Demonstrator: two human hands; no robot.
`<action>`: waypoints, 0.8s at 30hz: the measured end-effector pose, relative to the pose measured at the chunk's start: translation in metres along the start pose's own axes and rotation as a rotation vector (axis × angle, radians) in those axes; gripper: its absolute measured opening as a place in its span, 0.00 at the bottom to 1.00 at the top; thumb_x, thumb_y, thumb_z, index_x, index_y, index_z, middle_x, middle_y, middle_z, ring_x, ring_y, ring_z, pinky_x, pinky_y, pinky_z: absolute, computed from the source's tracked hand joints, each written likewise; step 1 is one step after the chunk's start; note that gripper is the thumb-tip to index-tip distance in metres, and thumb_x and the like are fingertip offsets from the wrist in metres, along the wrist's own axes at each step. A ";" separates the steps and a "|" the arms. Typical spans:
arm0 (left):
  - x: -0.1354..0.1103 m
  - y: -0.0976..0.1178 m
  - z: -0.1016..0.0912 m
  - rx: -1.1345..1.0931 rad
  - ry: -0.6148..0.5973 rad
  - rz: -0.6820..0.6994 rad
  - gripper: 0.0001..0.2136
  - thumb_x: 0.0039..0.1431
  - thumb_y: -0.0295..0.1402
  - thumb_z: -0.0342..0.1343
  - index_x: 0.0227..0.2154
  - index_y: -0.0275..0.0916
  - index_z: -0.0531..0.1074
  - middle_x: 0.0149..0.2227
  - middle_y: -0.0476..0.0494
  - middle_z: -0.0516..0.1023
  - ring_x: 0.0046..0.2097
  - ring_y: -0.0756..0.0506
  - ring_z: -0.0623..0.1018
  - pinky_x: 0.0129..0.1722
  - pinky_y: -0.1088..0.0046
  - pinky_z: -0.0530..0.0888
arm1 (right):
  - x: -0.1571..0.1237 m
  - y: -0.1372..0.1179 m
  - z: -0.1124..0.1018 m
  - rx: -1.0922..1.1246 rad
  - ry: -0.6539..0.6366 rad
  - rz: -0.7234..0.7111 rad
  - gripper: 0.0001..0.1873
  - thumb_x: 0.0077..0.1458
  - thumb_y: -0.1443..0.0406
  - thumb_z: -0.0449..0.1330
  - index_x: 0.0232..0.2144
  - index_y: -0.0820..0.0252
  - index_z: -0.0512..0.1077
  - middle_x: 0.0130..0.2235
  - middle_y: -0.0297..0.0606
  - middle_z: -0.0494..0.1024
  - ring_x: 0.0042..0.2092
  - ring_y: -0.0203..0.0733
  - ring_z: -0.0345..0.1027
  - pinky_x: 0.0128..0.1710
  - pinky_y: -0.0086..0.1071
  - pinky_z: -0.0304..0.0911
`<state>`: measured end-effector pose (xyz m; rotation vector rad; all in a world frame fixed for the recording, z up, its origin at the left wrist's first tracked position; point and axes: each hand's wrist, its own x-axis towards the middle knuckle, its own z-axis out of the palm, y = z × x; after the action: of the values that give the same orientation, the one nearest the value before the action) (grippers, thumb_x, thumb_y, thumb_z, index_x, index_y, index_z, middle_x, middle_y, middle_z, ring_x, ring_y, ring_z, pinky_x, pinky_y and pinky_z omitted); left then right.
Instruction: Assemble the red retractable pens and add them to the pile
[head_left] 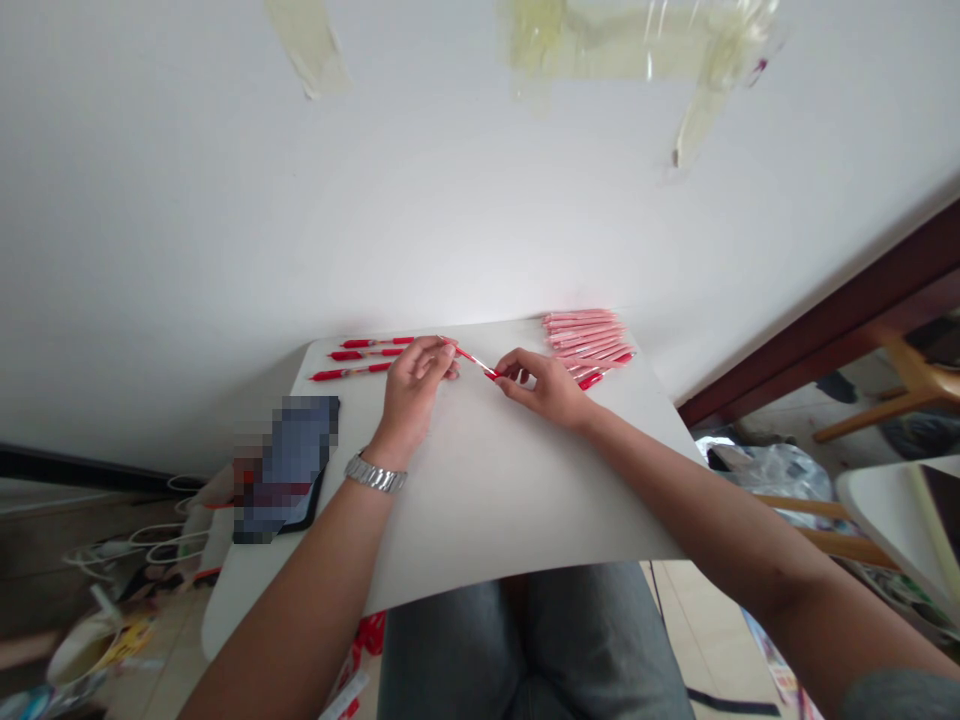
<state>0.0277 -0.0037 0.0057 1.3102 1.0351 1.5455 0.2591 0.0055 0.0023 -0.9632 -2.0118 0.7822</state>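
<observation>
Above the far part of the white table (525,490), my left hand (418,385) pinches a thin red pen refill (466,354). A whitish stretch of it runs across to my right hand (546,388), whose fingers close on a short red pen piece (492,374); whether the refill sits inside that piece cannot be made out. Left of my left hand lie three red pens (367,354), side by side, their right ends partly behind the hand. Just beyond my right hand rests a pile of pinkish-red refills (585,330), with red pen parts (592,381) at its near edge.
A dark phone-like device (321,490), partly pixelated, lies on the table's left side. The white wall (450,200) with tape strips stands right behind the table. White cables (161,540) and a bucket (86,650) are on the left; a wooden chair (885,395) is at the right.
</observation>
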 end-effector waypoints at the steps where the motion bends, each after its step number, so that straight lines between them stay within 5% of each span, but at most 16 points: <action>1: 0.000 -0.001 0.000 0.006 0.014 0.006 0.16 0.62 0.47 0.69 0.43 0.41 0.79 0.42 0.43 0.81 0.38 0.48 0.80 0.40 0.71 0.78 | 0.000 0.000 0.000 0.001 0.001 0.000 0.08 0.64 0.60 0.63 0.43 0.55 0.77 0.40 0.36 0.83 0.39 0.40 0.75 0.42 0.35 0.69; 24: 0.005 0.004 -0.009 0.083 0.083 0.088 0.14 0.67 0.47 0.63 0.40 0.41 0.79 0.33 0.47 0.76 0.32 0.49 0.73 0.33 0.72 0.71 | 0.000 0.001 0.000 0.002 0.001 0.028 0.09 0.64 0.58 0.63 0.43 0.56 0.76 0.40 0.37 0.83 0.38 0.40 0.73 0.41 0.34 0.68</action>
<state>0.0179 -0.0006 0.0097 1.3746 1.1174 1.6504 0.2591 0.0059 0.0015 -0.9923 -2.0005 0.7989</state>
